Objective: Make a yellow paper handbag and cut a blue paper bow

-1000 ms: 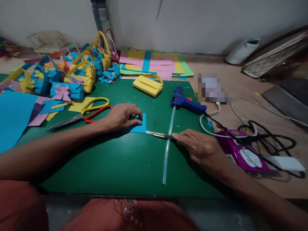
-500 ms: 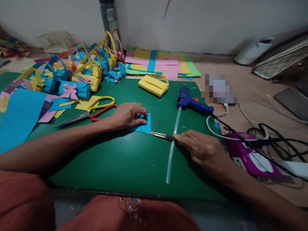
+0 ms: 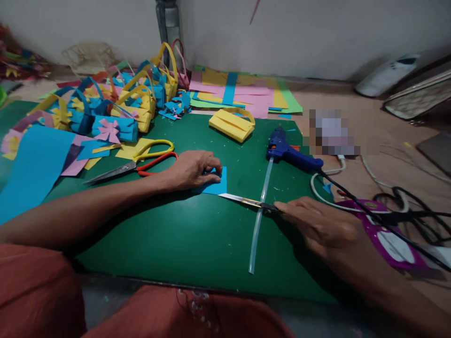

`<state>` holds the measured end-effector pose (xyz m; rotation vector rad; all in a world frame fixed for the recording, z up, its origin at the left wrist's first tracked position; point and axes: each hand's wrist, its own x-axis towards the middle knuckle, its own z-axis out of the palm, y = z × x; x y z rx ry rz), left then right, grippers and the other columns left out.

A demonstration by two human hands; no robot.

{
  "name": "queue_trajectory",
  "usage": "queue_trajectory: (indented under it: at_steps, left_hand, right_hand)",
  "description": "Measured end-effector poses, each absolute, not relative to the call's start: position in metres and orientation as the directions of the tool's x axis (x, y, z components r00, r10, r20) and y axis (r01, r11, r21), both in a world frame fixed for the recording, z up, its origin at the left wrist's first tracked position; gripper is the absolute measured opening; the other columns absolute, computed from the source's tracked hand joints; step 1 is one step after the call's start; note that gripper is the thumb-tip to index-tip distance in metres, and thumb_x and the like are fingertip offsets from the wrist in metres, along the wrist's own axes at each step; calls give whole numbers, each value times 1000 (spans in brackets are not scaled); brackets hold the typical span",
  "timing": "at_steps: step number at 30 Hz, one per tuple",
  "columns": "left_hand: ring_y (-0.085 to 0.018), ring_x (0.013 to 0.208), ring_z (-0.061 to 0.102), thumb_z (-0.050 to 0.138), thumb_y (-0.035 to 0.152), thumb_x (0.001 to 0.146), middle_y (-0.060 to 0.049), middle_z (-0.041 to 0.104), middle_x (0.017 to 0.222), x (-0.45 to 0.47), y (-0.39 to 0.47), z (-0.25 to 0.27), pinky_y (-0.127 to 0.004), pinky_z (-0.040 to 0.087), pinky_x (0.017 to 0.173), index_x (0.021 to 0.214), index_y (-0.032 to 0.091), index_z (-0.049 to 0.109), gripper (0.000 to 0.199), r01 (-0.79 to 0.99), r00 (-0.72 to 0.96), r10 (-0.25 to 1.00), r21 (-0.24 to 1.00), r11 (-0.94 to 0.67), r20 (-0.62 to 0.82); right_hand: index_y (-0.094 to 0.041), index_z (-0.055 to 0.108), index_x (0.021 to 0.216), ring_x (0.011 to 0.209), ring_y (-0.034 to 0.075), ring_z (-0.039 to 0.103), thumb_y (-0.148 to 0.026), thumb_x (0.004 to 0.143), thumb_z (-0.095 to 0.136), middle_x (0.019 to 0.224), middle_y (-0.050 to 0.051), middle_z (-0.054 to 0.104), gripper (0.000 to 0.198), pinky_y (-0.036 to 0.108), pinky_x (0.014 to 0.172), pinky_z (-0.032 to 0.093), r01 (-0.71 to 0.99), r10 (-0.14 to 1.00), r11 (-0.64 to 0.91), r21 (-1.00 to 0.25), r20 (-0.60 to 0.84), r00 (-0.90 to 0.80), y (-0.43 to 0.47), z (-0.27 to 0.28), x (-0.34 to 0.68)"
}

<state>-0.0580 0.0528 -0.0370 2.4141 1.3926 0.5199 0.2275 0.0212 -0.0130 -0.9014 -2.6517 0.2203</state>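
Observation:
A small folded piece of blue paper lies on the green board, partly under my left hand. The fingers of that hand are curled and press the paper down. In my right hand is a utility knife with a long thin blade, its handle mostly hidden by the fingers. The blade points left, and its tip is at the paper's lower edge. Midway, the knife crosses over a clear glue stick that sticks out of a blue glue gun.
Red-and-yellow scissors lie left of my left hand. Several small paper bags and a large blue sheet fill the left. A yellow paper bag sits ahead. A purple power strip and cables lie right.
My right hand has drawn the knife to the right, and more of its blade shows. My left hand stays on the blue paper. The whole view has shifted slightly.

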Motion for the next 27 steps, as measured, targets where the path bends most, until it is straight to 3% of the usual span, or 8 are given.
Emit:
queue_trajectory:
  at_steps: [7,27]
  left_hand:
    - [-19,92,61,43,26,88,-10,67,102,-61,54,-46,-33,46,79,106,15,61,27,752,465,856,410,-517,226]
    - [-19,91,61,41,26,89,-9,67,101,-60,51,-43,-33,46,81,105,15,60,27,741,459,855,425,-519,243]
  right_hand:
    - [-24,60,101,69,21,64,-15,89,41,78,6,65,24,32,57,50,612,674,739,-283,297,-676,20,-19,236]
    - [-17,62,98,66,19,63,-18,90,44,76,7,66,19,31,57,49,653,704,708,-268,344,-622,22,-26,237]
